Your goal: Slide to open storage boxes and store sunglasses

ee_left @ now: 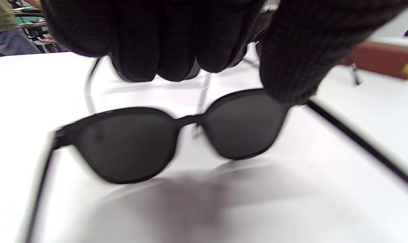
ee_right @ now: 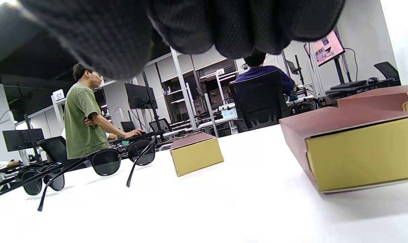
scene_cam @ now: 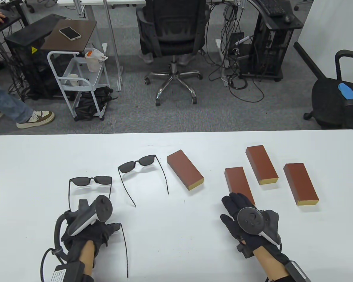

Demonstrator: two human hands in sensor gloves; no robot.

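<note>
On the white surface (scene_cam: 176, 235) we have three pairs of black thin-framed sunglasses with dark lenses and four reddish-brown cardboard sleeve boxes with yellow inner drawers. Our left hand (scene_cam: 86, 226) is over the nearest pair of sunglasses (ee_left: 177, 141); in the left wrist view the thumb (ee_left: 288, 57) touches the frame's upper corner at the hinge while the other fingers (ee_left: 156, 40) curl just above the lenses, so the grip looks half closed on that corner, though we cannot tell whether it truly holds the frame. The second pair (scene_cam: 90, 180) and third pair (scene_cam: 141, 164) lie further out with temples unfolded.

Our right hand (scene_cam: 247, 214) reaches with fingers spread over the near end of the closest box (scene_cam: 238, 182); whether the grip touches it we cannot tell. The other boxes (scene_cam: 184, 169), (scene_cam: 261, 164) and (scene_cam: 300, 183) lie apart, all closed.

We judge the sunglasses light, thin and easily scratched, with springy temples: best taken by the frame at bridge or hinge, not the lenses, and folded first. The boxes look light and likely to skid, so one hand should steady the sleeve while the drawer end is pushed.
</note>
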